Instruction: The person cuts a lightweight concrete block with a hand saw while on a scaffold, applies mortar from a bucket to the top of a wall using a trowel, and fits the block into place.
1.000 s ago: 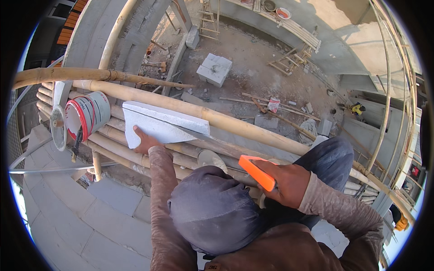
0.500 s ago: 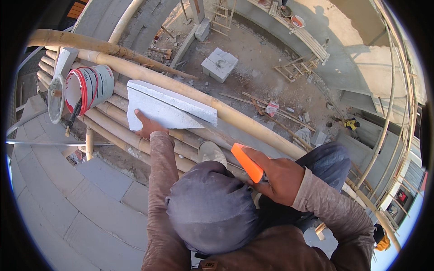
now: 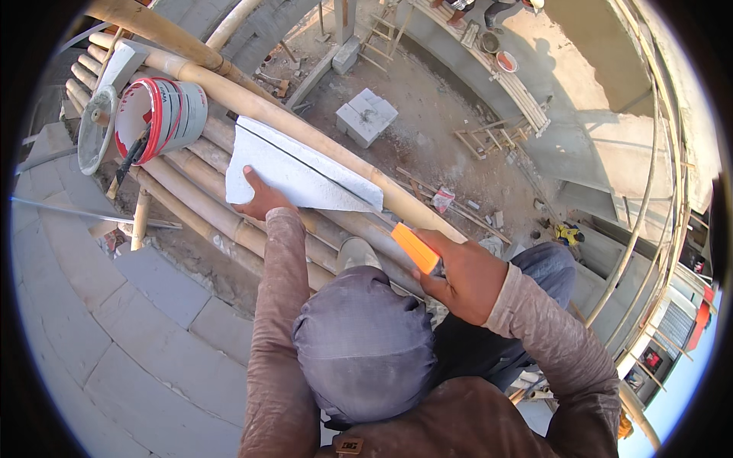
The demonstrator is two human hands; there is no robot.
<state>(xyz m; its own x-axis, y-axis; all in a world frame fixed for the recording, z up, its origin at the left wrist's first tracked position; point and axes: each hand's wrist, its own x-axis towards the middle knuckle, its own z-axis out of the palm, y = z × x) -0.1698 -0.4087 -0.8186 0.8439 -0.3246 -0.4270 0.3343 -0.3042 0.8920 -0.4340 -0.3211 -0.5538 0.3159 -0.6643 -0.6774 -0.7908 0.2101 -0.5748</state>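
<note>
A white lightweight block (image 3: 305,174) lies across the bamboo poles, its right end narrowing, with a dark line running lengthwise near its far edge. My left hand (image 3: 261,197) grips its near left side, thumb on top and fingers curled beneath, partly hidden. To the right of the block, my right hand (image 3: 466,276) is closed around the orange handle (image 3: 414,248) of a tool. Whatever extends from that handle is too thin or hidden to make out. The handle is apart from the block's right tip.
Left of the block stands a white bucket with a red rim (image 3: 158,120), a dark-handled tool in it, beside a round grey pan (image 3: 98,131). Bamboo poles (image 3: 214,223) form the platform above a lower floor with stacked blocks (image 3: 366,117). People stand on far planks.
The strip along the block's far edge and the main piece now look level, with only a dark line between them. My right hand has shifted slightly left and up with the orange handle.
</note>
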